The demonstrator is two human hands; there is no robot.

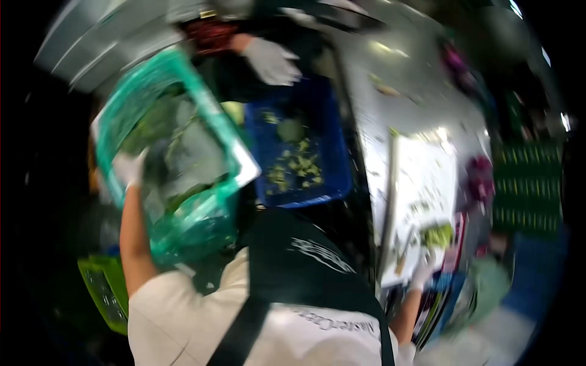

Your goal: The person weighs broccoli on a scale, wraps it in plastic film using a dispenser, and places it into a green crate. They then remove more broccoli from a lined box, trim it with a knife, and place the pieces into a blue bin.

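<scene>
Metal tabletop (427, 70); left hand (129, 168) at green-lined crate (244, 163), right hand (423, 270) near leafy greens (437, 235); I can't tell either grip; greens look light, bruisable; cradle underneath.

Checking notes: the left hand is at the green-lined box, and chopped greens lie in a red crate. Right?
In the head view, the crate with chopped greens is blue, not red; the left hand is at the green-lined box.
</scene>
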